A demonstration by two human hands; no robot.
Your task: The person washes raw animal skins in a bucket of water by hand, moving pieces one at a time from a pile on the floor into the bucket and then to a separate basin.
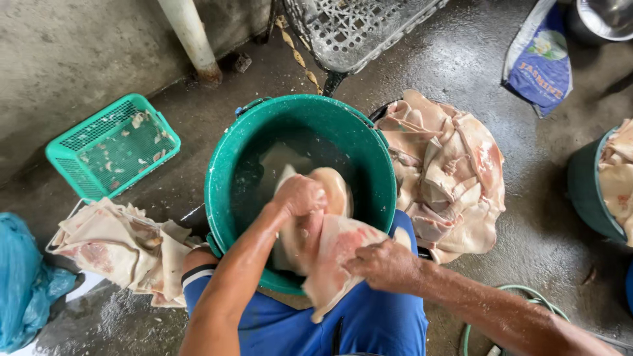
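Wet concrete floor (547, 217) fills the view as you look straight down, seated, your blue shorts (369, 323) at the bottom edge. Largest thing before you is a green tub (221, 191) of cloudy water, set between your knees. To its right, a big heap of pale skin pieces (448, 171) lies on the floor, almost touching the tub; to its left, a smaller heap (119, 247) rests beside your left knee. Farther left sits a green basket (112, 145) holding a few scraps, and a blue bag (26, 283) at the edge. A second tub (587, 191) with more skin shows at far right, well apart, with a printed sack (541, 59) and a grey crate (349, 29) at the top. You hold one skin piece (330, 250) over the near rim of the tub. Its long axis runs up and down in the view, from the water toward your lap, with the lower end hanging over the rim onto your shorts. Your left hand (300, 194) is at the upper end, over the water, fingers curled shut around the piece. Your right hand (382, 264) is at the lower right edge, nearer your body, fingers closed and pinching that edge. Both hands touch the piece; the left is the one nearer the water.
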